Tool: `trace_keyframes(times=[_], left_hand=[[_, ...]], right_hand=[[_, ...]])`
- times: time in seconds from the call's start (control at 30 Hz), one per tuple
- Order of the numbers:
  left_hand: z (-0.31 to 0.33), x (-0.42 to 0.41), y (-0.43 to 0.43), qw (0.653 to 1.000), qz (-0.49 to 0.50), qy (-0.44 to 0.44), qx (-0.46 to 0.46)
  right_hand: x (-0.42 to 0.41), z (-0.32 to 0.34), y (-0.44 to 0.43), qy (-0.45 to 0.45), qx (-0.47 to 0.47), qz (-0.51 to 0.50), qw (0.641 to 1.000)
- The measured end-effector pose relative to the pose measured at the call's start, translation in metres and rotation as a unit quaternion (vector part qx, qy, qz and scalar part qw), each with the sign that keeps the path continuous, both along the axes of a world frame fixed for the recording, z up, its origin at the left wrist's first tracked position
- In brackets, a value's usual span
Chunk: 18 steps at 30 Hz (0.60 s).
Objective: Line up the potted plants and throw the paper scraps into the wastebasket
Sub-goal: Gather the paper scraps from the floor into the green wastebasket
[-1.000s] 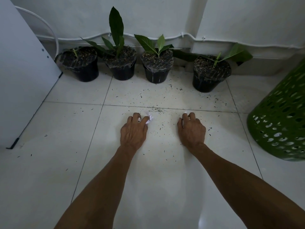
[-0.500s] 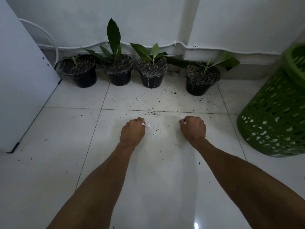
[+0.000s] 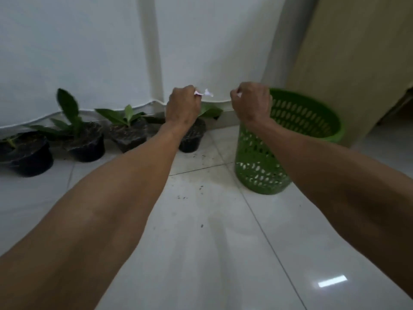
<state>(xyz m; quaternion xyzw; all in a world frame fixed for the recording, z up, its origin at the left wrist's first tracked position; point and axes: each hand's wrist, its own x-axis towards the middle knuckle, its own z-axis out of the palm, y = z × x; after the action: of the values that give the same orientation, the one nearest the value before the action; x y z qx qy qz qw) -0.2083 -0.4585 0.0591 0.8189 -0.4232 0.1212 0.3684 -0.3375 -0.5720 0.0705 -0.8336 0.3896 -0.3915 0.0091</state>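
Both my arms are raised off the floor. My left hand [image 3: 183,106] is shut on a white paper scrap [image 3: 205,93] that sticks out to the right of the fist. My right hand [image 3: 251,102] is shut on another paper scrap [image 3: 238,95], only a sliver of it showing; the fist hangs at the left rim of the green wastebasket [image 3: 290,139]. Several black potted plants stand in a row along the wall: a leftmost pot [image 3: 24,153], a tall-leafed pot [image 3: 86,142], a third pot [image 3: 128,134], and a fourth pot [image 3: 194,137] partly hidden behind my left forearm.
Loose dark soil crumbs [image 3: 190,195] dot the white floor tiles between the pots and the wastebasket. A beige door or panel [image 3: 357,63] stands right behind the basket. A white cable [image 3: 134,106] runs along the wall above the plants.
Both fists have risen from the floor with the scraps and moved right toward the wastebasket. The view has swung up and right, bringing the basket's open top into sight.
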Motion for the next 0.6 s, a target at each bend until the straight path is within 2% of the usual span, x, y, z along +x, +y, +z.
trace_keyframes(times=[0.13,0.23,0.4,0.5,0.6], left_hand=[[0.024,-0.062,-0.079,0.995,-0.094,-0.005,0.016],[0.016,-0.096,-0.120,0.986,-0.154,-0.041,0.054],[-0.004,-0.124,-0.161,0.970,-0.198,-0.063,0.127],[-0.012,-0.128,-0.171,0.959,-0.213,-0.055,0.181],[-0.012,-0.126,-0.171,0.946,-0.220,-0.048,0.232]], right_hand=[[-0.058,0.012,-0.045,0.030,0.075,-0.123,0.989],[-0.092,0.001,-0.068,0.055,0.121,-0.172,0.976],[-0.119,-0.011,-0.094,0.088,0.216,-0.192,0.953],[-0.123,-0.011,-0.102,0.128,0.233,-0.172,0.948],[-0.127,-0.012,-0.109,0.122,0.261,-0.150,0.946]])
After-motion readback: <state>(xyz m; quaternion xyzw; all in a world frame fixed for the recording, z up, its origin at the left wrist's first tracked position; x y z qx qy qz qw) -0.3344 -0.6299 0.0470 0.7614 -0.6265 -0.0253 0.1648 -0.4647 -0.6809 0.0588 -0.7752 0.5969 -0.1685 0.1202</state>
